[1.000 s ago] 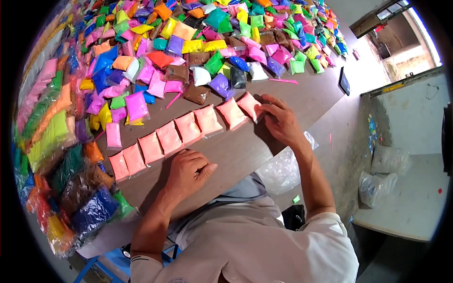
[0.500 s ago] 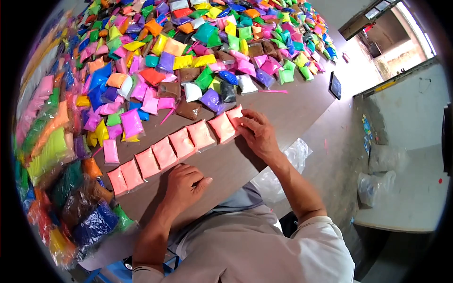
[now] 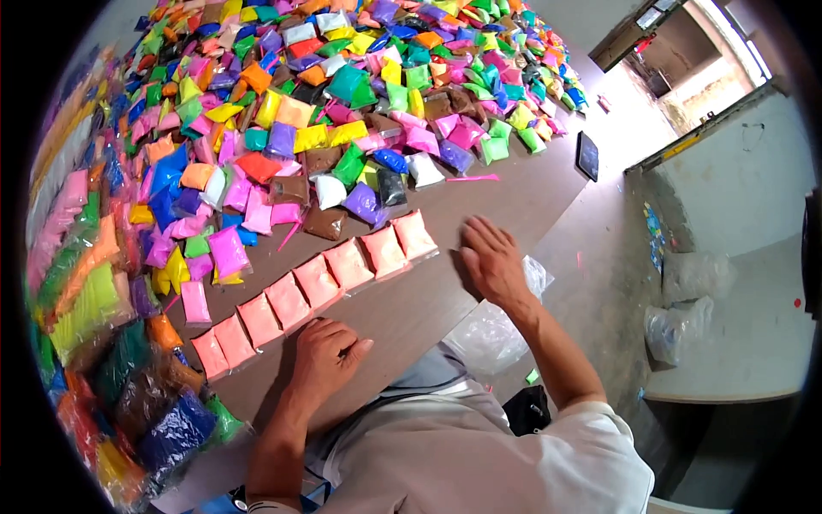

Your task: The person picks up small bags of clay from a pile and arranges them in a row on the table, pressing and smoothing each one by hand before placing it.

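left hand loosely fisted, empty, on table below pink packet row, right hand flat, released, beside end packet

A row of salmon-pink plastic powder packets lies on the brown table; the left hand rests curled just beside it; the right hand lies flat near its end.

A brown table carries a row of 8 salmon-pink packets beside heaped multicoloured packets.
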A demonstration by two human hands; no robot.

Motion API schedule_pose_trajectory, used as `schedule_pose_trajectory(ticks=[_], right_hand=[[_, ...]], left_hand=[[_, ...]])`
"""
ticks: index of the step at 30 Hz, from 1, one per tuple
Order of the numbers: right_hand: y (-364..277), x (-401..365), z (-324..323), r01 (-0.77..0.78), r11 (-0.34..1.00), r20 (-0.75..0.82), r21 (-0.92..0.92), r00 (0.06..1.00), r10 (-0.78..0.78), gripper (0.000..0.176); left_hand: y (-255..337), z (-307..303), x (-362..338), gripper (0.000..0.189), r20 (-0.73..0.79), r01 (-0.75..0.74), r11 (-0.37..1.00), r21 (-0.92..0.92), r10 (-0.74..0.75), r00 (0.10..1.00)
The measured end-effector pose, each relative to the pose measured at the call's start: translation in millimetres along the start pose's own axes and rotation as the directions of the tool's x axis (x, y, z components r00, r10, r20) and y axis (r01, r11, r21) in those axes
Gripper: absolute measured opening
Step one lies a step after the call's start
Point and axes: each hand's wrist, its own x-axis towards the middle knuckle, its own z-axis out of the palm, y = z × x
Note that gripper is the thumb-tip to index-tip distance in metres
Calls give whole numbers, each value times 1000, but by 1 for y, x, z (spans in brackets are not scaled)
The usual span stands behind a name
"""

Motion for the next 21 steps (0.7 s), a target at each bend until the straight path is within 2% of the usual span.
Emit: schedule_pose_trajectory(ticks=[2, 3, 4, 5, 7, 8, 10, 12, 16, 18, 21], right_hand=[[46, -45, -11, -283, 958, -38, 53, 958, 285, 33], [95, -82, 2, -239, 968, -323, -81, 925, 202, 21], [138, -117, -2, -341, 873, -352, -349, 911, 215, 17], [163, -144, -16, -777, 565, -159, -277, 617, 771, 27], [219, -204, -25, -909, 393, -257, -137, 416, 872, 31], [234, -212, -26, -926, 353, -388, -130, 376, 842, 30], [219, -196, -30, -769, 577, -581, -273, 610, 538, 27], [215, -162, -24, -681, 717, -572, -150, 651, 499, 26], [186, -61, -13, -454, 889, -550, -62, 759, 349, 24], [164, -9, -15, -367, 929, -497, -49, 816, 297, 27], [149, 60, -1, -295, 955, -475, 21, 838, 269, 32]], left_hand=[[-1, -1, 1, 27, -3, -3, 1000, -1, 3, 1000], [0, -1, 1, 27, -8, -7, 1000, -6, 7, 1000], [1, -1, 1, 27, -12, -11, 1000, -13, 10, 1000], [2, 0, 0, 27, -2, -13, 1000, 3, 13, 1000], [3, -1, 2, 27, 8, -22, 999, 41, 22, 1000], [3, 0, 5, 25, -13, -21, 999, 40, 22, 1000], [5, 2, 4, 22, -16, -21, 999, 32, 21, 1000], [7, 2, 6, 23, -8, 7, 997, 74, -6, 1000], [10, 5, 9, 23, -41, 35, 988, 147, -30, 999], [9, 8, 10, 23, -66, 23, 987, 160, -13, 998], [11, 10, 11, 22, -72, 25, 981, 194, -11, 997]])
